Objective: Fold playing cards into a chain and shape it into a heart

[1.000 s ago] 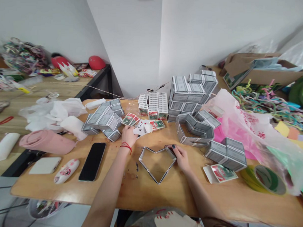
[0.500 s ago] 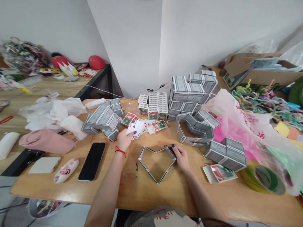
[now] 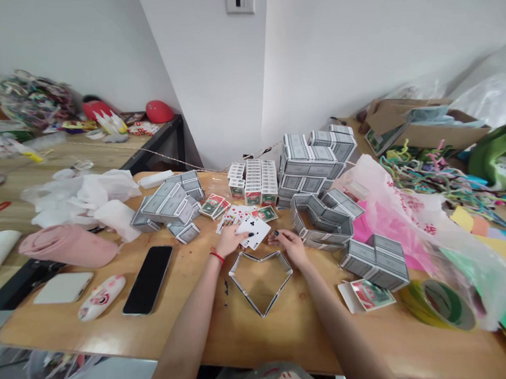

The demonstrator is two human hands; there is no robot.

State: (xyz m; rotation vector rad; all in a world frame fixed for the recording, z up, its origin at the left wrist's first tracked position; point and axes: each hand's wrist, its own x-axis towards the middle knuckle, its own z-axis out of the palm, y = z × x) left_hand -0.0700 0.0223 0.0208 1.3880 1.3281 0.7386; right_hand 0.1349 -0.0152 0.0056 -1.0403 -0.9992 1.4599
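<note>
My left hand (image 3: 230, 241) is closed on a few playing cards (image 3: 256, 229), held face up and slightly fanned over the table. Just right of them is my right hand (image 3: 291, 247), its fingers bent and slightly apart, with nothing seen in them. In front of both hands a heart-shaped frame of folded cards (image 3: 277, 292) stands on its edge. Behind my left hand lie loose face-up cards (image 3: 224, 222) and red-green card boxes (image 3: 214, 206). A taller, hollow card-covered shape (image 3: 321, 236) stands right of my right hand.
Stacked card-covered blocks (image 3: 306, 163) rise at the back right, near rows of card boxes (image 3: 259, 181). More blocks (image 3: 170, 202) sit at the left. A phone (image 3: 148, 280), a pink roll (image 3: 68, 245), yellow tape (image 3: 414, 302) and a plastic bag (image 3: 411, 206) surround the work area.
My left hand has brought the cards right and nearer, above the heart frame. My right hand has let go of the frame's right corner and moved up towards the cards.
</note>
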